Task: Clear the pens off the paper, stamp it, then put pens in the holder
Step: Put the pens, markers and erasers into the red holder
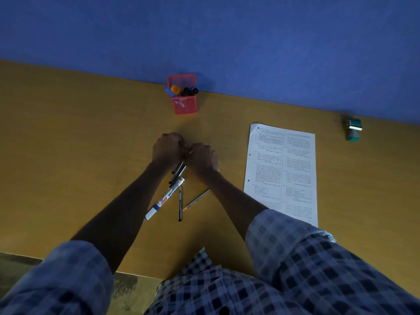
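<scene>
My left hand (167,147) and my right hand (202,156) meet in closed fists at the middle of the desk. A bundle of dark pens (178,172) sticks out below them, gripped where the hands touch. On the desk beneath lie a white whiteboard marker (164,202), a thin black pen (180,205) and a pencil (196,199). The printed paper (281,171) lies to the right with no pens on it. A red mesh holder (184,96) with several pens stands at the wall. A green stamp (353,129) lies on its side at the far right.
The yellow desk (79,144) ends at a blue wall (204,37) behind. Its near edge runs along the bottom left, with floor below. My checked sleeves fill the lower view.
</scene>
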`<state>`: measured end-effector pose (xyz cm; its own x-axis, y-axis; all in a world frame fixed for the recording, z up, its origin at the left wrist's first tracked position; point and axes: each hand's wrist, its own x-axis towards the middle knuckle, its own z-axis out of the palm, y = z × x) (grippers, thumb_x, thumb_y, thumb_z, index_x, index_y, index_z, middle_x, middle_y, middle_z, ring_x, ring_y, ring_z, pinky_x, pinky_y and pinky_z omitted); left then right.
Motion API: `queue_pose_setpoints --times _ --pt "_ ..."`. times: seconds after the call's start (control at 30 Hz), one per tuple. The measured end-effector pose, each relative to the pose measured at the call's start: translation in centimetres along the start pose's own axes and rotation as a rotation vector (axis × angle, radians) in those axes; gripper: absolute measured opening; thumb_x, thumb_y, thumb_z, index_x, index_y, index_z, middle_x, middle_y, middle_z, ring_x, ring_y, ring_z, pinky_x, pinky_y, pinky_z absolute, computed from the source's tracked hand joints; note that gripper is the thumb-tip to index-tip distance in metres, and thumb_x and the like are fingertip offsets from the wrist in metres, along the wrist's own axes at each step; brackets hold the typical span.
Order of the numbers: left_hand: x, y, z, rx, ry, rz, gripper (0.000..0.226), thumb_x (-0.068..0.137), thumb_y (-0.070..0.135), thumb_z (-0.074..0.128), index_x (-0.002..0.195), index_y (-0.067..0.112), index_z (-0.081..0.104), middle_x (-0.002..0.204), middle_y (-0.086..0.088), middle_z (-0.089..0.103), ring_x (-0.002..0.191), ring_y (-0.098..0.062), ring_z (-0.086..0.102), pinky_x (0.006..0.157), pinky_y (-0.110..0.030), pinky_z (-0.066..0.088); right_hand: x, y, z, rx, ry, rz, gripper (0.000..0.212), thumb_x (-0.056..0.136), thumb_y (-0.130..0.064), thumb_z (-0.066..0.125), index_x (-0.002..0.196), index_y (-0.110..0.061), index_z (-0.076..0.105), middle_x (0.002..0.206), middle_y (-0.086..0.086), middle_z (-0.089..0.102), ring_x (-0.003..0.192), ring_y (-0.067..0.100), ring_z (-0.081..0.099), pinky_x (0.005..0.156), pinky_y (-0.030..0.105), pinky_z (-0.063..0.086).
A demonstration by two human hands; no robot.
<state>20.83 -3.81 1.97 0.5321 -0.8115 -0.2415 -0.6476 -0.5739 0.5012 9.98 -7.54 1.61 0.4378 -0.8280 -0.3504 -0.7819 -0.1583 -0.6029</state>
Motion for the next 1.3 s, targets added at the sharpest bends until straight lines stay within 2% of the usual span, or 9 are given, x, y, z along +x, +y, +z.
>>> queue_pose_setpoints --times 0.2,0.4,0.57,0.77,0.87,0.93,1.07,1.17,1.3 --pt "0.1 -0.3 -0.4 -0.01 -0.001 -0.008 0.017 0.081 0.019 0.068 0.095 0.011 0.075 0.097 -0.018 0.073 0.096 -0.037 0.065 0.082 -0.041 0.054 -0.1 -0.7 0.3 -0.055 0.036 -0.021 0.023 0.087 -0.031 0.059 0.096 -0.014 0.072 0.101 0.017 0.071 0.098 0.039 0.067 0.066 0.032 0.041" --pt "0.0 -0.3 -1.0 0.04 0.014 -0.014 0.02 0.08 0.02 0.067 0.094 0.008 0.076 0.097 -0.021 0.072 0.094 -0.04 0.064 0.081 -0.044 0.054 -0.2 -2.2 0.7 -0.064 0.051 -0.026 0.025 0.094 -0.021 0.052 0.102 -0.003 0.068 0.105 0.023 0.068 0.101 0.042 0.064 0.07 0.038 0.047" --pt "-0.1 -0.7 -1.1 0.029 0.068 -0.03 0.019 0.081 0.019 0.065 0.092 0.007 0.074 0.094 -0.021 0.072 0.091 -0.042 0.064 0.075 -0.041 0.052 0.1 -2.7 0.6 -0.051 0.049 0.0 0.029 0.097 -0.025 0.05 0.106 -0.002 0.065 0.109 0.022 0.067 0.104 0.041 0.063 0.069 0.036 0.042" --pt "-0.2 -1.3 -1.2 -0.007 0.114 0.018 0.017 0.08 0.016 0.06 0.088 0.005 0.071 0.087 -0.019 0.072 0.086 -0.039 0.066 0.07 -0.041 0.053 0.3 -2.7 0.6 -0.036 0.028 0.003 0.026 0.092 -0.024 0.057 0.104 -0.003 0.066 0.107 0.02 0.068 0.101 0.039 0.066 0.073 0.037 0.05" --pt "-0.2 -1.4 -2.1 -0.11 0.235 0.038 0.026 0.08 0.014 0.064 0.103 0.006 0.073 0.095 -0.015 0.075 0.089 -0.032 0.069 0.078 -0.036 0.053 0.7 -2.3 -0.1 0.113 0.017 0.008 0.026 0.08 -0.028 0.07 0.094 -0.006 0.071 0.093 0.013 0.07 0.088 0.032 0.068 0.07 0.037 0.054" --pt "0.1 -1.1 -3.3 -0.155 0.339 0.067 0.028 0.079 0.014 0.063 0.104 0.005 0.073 0.092 -0.014 0.075 0.084 -0.029 0.071 0.077 -0.034 0.054 1.0 -2.4 -1.3 0.216 0.06 -0.003 0.02 0.075 -0.027 0.071 0.085 -0.009 0.072 0.081 0.009 0.068 0.076 0.027 0.065 0.064 0.033 0.051" --pt "0.6 0.4 -6.5 -0.339 0.582 0.13 0.02 0.079 0.018 0.06 0.093 0.009 0.07 0.079 -0.006 0.072 0.065 -0.015 0.066 0.064 -0.023 0.051 1.8 -3.7 -4.5 0.375 0.211 -0.127 0.016 0.077 -0.021 0.071 0.083 -0.007 0.072 0.08 0.009 0.074 0.076 0.024 0.069 0.069 0.037 0.056" --pt "1.5 1.8 -9.0 -0.461 0.733 0.154 0.02 0.078 0.017 0.06 0.092 0.008 0.07 0.078 -0.002 0.07 0.067 -0.014 0.067 0.065 -0.02 0.05 2.1 -4.9 -7.1 0.467 0.346 -0.231 0.017 0.079 -0.026 0.075 0.08 -0.009 0.071 0.078 0.003 0.074 0.073 0.018 0.069 0.068 0.035 0.055" --pt "2.7 3.4 -11.4 -0.527 0.862 0.249 0.015 0.081 0.019 0.062 0.091 0.01 0.069 0.076 0.01 0.064 0.069 -0.006 0.067 0.061 -0.017 0.05 3.1 -6.1 -9.7 0.55 0.475 -0.275 0.011 0.075 -0.016 0.074 0.082 -0.008 0.07 0.078 0.0 0.073 0.075 0.013 0.069 0.069 0.036 0.057"
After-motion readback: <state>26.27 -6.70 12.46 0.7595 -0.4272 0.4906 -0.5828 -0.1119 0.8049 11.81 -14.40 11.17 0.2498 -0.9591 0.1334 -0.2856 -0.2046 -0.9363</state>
